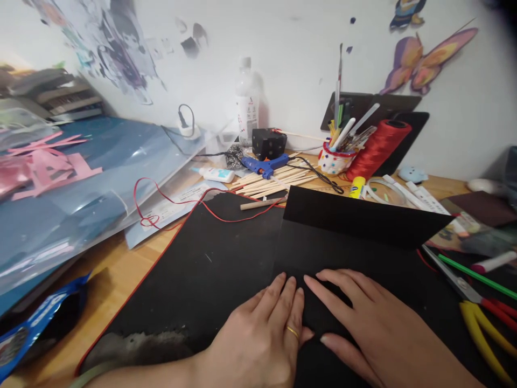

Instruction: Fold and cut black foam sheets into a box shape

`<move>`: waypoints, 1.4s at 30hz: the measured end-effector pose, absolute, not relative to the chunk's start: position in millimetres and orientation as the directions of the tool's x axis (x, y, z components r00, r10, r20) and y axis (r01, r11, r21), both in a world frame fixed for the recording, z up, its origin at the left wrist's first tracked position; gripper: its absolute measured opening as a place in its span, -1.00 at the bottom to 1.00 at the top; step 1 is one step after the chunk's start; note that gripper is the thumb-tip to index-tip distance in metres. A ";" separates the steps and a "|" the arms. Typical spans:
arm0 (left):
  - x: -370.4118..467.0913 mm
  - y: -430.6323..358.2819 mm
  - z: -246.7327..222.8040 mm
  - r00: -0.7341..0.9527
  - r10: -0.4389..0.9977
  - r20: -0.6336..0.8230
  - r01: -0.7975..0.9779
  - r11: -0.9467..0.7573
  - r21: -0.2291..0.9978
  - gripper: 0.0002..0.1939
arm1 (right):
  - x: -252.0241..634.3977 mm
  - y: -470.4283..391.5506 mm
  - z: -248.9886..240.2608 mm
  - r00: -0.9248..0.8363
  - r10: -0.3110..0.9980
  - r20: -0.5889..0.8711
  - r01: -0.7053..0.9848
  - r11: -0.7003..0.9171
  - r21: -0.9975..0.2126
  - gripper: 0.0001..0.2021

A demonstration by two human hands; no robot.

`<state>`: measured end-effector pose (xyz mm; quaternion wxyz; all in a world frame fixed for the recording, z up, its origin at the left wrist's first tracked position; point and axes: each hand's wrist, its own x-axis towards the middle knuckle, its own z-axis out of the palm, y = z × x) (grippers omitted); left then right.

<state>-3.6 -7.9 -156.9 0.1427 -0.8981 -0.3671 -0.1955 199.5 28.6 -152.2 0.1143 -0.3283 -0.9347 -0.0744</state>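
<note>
A sheet of black card lies on the black mat. Its far part stands raised as an upright flap. My left hand, a gold ring on one finger, presses flat near the card's left edge with the fingers stretched out side by side. Just to its right, my right hand rests on the card, fingers spread and thumb apart. Neither hand grips anything. The card's near edge is hard to make out against the mat and partly hidden by my hands.
Scissors with red and yellow handles lie at right beside a green stick. Behind the mat are a blue glue gun, wooden sticks, a red thread spool and a pen cup. A blue packet lies left.
</note>
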 end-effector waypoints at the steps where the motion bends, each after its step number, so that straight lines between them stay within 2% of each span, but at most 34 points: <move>1: -3.9 -7.5 -157.2 0.654 0.611 0.447 0.718 -0.686 -0.114 -0.65 | 199.4 29.5 -152.0 -0.760 0.595 0.261 0.629 0.774 0.070 -0.60; 9: -6.4 -6.2 -154.6 0.667 0.635 0.389 0.717 -0.690 -0.103 -0.63 | 204.5 31.4 -157.8 -0.795 0.566 0.221 0.602 0.781 0.167 -0.55; 19: -6.9 -1.1 -156.0 0.679 0.634 0.370 0.690 -0.723 -0.026 -0.61 | 203.6 32.4 -159.5 -0.761 0.616 0.203 0.645 0.753 0.129 -0.56; 29: -4.5 0.6 -157.8 0.677 0.628 0.384 0.691 -0.722 -0.038 -0.59 | 205.4 32.8 -164.0 -0.719 0.667 0.193 0.687 0.724 0.057 -0.60; 35: -4.7 -0.9 -166.7 0.667 0.618 0.417 0.701 -0.709 -0.071 -0.65 | 200.9 37.6 -157.7 -0.743 0.618 0.256 0.648 0.760 0.045 -0.64; 42: -8.1 -2.4 -169.5 0.685 0.646 0.338 0.702 -0.709 -0.069 -0.63 | 201.5 39.0 -156.9 -0.743 0.633 0.217 0.656 0.753 0.049 -0.64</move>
